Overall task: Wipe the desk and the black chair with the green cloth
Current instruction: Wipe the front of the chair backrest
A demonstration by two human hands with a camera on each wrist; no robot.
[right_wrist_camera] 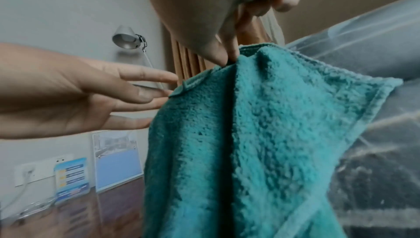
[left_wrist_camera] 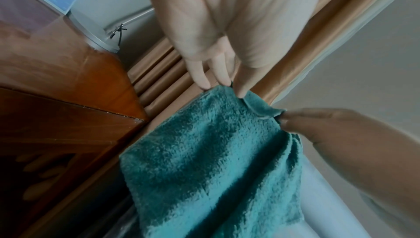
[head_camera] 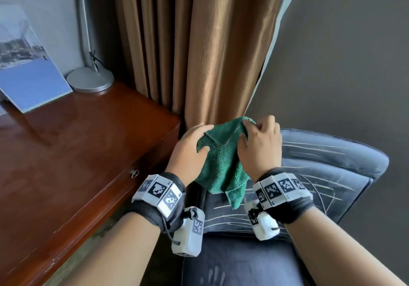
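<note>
So: fluffy green terry cloth point(head_camera: 223, 161) hung mid-air over the black padded chair point(head_camera: 332, 159), with the glossy red-brown wooden desk point(head_camera: 77, 152) at its 9 o'clock. Its 12 o'clock corner sat pinched in the right hand point(head_camera: 259, 146); the left hand point(head_camera: 188, 148) lay flat-fingered against the 10 o'clock edge, not gripping. Risk: the single pinch could slip, dropping the cloth into the desk-chair gap point(head_camera: 104, 239) at 7 o'clock. Bunched folds would wipe unevenly.

Two hands: the left hand point(head_camera: 191, 145) and the right hand point(head_camera: 260, 146). One green cloth point(head_camera: 223, 163), one worktop point(head_camera: 77, 152), one black chair point(head_camera: 321, 163), one lamp point(head_camera: 90, 79), one brown curtain point(head_camera: 199, 42), two upright display stands: the picture stand point(head_camera: 28, 75) and the leaflet stand point(right_wrist_camera: 71, 179)
</note>
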